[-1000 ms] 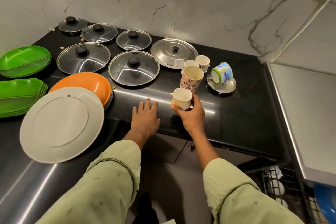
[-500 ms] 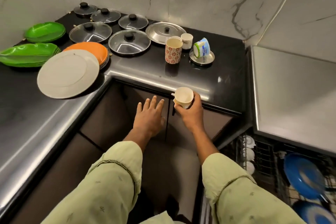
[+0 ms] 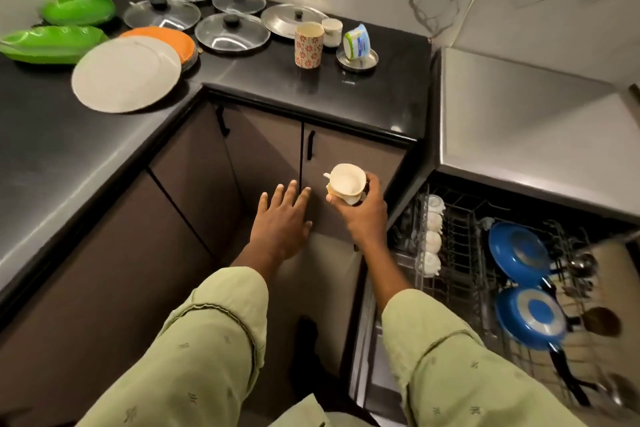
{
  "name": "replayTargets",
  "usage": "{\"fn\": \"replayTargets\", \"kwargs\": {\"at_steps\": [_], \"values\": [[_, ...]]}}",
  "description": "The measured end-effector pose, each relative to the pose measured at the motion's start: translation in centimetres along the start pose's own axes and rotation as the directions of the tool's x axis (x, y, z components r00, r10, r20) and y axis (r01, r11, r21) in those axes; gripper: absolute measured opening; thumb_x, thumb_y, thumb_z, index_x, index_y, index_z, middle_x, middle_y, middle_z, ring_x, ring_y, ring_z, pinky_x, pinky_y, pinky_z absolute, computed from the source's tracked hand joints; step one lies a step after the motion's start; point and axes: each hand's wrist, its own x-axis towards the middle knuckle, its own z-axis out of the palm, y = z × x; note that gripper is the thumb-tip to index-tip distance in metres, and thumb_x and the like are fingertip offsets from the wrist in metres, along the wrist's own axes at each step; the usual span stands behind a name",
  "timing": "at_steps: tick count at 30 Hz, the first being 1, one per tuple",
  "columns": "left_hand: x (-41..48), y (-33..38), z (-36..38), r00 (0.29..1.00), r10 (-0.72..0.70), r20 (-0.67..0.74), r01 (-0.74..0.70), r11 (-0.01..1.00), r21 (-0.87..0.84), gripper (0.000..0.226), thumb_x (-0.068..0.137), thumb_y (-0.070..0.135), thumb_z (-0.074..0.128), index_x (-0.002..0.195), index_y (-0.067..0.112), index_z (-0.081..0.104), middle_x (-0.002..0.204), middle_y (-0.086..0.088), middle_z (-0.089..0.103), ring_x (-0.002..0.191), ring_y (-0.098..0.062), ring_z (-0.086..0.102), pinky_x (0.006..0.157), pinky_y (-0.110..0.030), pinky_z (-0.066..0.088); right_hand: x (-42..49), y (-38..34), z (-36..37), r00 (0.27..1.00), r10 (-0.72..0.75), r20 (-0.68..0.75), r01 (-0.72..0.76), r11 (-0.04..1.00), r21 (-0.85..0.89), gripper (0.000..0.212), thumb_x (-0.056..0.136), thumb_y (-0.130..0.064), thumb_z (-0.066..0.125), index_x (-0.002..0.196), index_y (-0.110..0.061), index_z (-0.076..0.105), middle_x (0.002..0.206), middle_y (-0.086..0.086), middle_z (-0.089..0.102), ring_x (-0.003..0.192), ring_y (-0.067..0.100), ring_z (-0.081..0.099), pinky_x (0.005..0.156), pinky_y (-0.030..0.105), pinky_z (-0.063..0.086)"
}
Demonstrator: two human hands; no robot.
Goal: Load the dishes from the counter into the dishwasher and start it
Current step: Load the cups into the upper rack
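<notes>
Cup [image 3: 347, 183] now off the desk [image 3: 381, 94], carried low in front of cabinet doors [image 3: 270, 149]; right hand [image 3: 365, 222] fingers curled round its base, left hand [image 3: 280, 225] flat, fingers spread, empty. Dishwasher rack [image 3: 457, 246] open just right, likely next stop

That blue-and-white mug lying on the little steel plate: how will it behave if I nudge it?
The mug lies on its side, so a nudge would probably roll it off the steel plate. It looks glazed ceramic: likely rigid, slick, and chippable. The thin plate may slide along too.
</notes>
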Motion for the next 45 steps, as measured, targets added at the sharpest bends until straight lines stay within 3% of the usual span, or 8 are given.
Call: {"fn": "replayTargets", "kwargs": {"at_steps": [10, 17, 24, 28, 33, 37, 41, 45], "values": [[-8.4, 7.1, 4.5, 0.992, 0.072, 0.106, -0.073, 0.997, 0.005, 0.073, 0.102, 0.036, 0.044, 0.159, 0.023, 0.002, 0.167, -0.005, -0.004, 0.153, -0.028, -0.003, 0.122, -0.048, 0.003, -9.1, 4.1, -8.1, 0.994, 0.107, -0.033, -0.106, 0.994, 0.029, 0.07, 0.065, -0.024, 0.09, 0.123, -0.028, 0.05, 0.113, -0.013, 0.061, 0.105, 0.009, 0.058, 0.088, 0.03, 0.049], [-8.7, 15.0, 7.4, 0.961, 0.189, 0.201, -0.18, 0.982, -0.06, 0.07, 0.102, 0.034, 0.04, 0.159, 0.02, 0.002, 0.167, -0.004, -0.006, 0.153, -0.028, -0.006, 0.122, -0.05, 0.002, -11.1, 8.7, -16.6, 0.972, 0.229, -0.051, -0.229, 0.973, -0.006, 0.072, 0.073, -0.012, 0.084, 0.134, -0.022, 0.047, 0.123, -0.01, 0.055, 0.116, 0.011, 0.051, 0.095, 0.03, 0.045], [-5.8, 22.1, 14.0, 0.918, 0.212, 0.334, -0.193, 0.977, -0.089, 0.069, 0.103, 0.034, 0.037, 0.159, 0.019, 0.0, 0.166, -0.002, -0.008, 0.153, -0.028, -0.007, 0.123, -0.051, 0.002, -9.7, 17.6, -22.5, 0.942, 0.33, -0.066, -0.336, 0.923, -0.189, 0.069, 0.069, -0.012, 0.085, 0.124, -0.025, 0.045, 0.1, -0.022, 0.055, 0.101, 0.012, 0.059, 0.084, 0.033, 0.05], [-2.7, 25.1, 18.8, 0.901, 0.205, 0.381, -0.186, 0.979, -0.087, 0.069, 0.104, 0.034, 0.041, 0.159, 0.02, 0.001, 0.167, 0.0, -0.008, 0.153, -0.027, -0.009, 0.122, -0.051, 0.001, -7.0, 24.1, -23.1, 0.924, 0.383, -0.006, -0.363, 0.869, -0.337, 0.066, 0.067, -0.021, 0.087, 0.111, -0.035, 0.04, 0.109, -0.009, 0.058, 0.1, 0.017, 0.06, 0.085, 0.043, 0.053], [0.3, 26.6, 22.9, 0.887, 0.196, 0.418, -0.197, 0.98, -0.04, 0.065, 0.106, 0.034, 0.033, 0.159, 0.02, -0.002, 0.166, 0.001, -0.012, 0.152, -0.025, -0.011, 0.123, -0.051, 0.001, -3.6, 30.6, -22.0, 0.932, 0.357, 0.059, -0.275, 0.804, -0.527, 0.068, 0.068, -0.025, 0.081, 0.128, -0.026, 0.05, 0.122, 0.005, 0.058, 0.11, 0.027, 0.056, 0.089, 0.044, 0.05], [1.6, 27.2, 24.9, 0.921, 0.192, 0.338, -0.208, 0.978, 0.012, 0.064, 0.107, 0.032, 0.027, 0.157, 0.017, -0.01, 0.164, -0.002, -0.018, 0.152, -0.024, -0.013, 0.123, -0.045, -0.003, -1.4, 32.7, -21.7, 0.932, 0.341, 0.123, -0.191, 0.75, -0.633, 0.069, 0.075, -0.038, 0.077, 0.136, -0.031, 0.046, 0.13, 0.009, 0.047, 0.116, 0.029, 0.047, 0.094, 0.04, 0.043], [1.6, 27.2, 25.1, 0.94, 0.149, 0.307, -0.171, 0.984, 0.044, 0.063, 0.107, 0.03, 0.024, 0.156, 0.014, -0.012, 0.163, -0.006, -0.02, 0.152, -0.024, -0.014, 0.121, -0.039, -0.009, 0.4, 33.5, -21.0, 0.895, 0.374, 0.241, -0.158, 0.774, -0.613, 0.071, 0.08, -0.024, 0.077, 0.142, -0.03, 0.043, 0.134, 0.009, 0.038, 0.115, 0.024, 0.048, 0.082, 0.022, 0.031], [2.0, 26.9, 24.7, 0.937, 0.161, 0.31, -0.193, 0.979, 0.073, 0.062, 0.106, 0.033, 0.02, 0.157, 0.014, -0.01, 0.164, -0.006, -0.018, 0.152, -0.025, -0.014, 0.12, -0.041, -0.011, 1.5, 34.4, -19.2, 0.9, 0.332, 0.283, -0.08, 0.763, -0.642, 0.083, 0.076, -0.014, 0.077, 0.146, -0.026, 0.035, 0.143, 0.011, 0.04, 0.124, 0.032, 0.047, 0.092, 0.034, 0.04]]}}
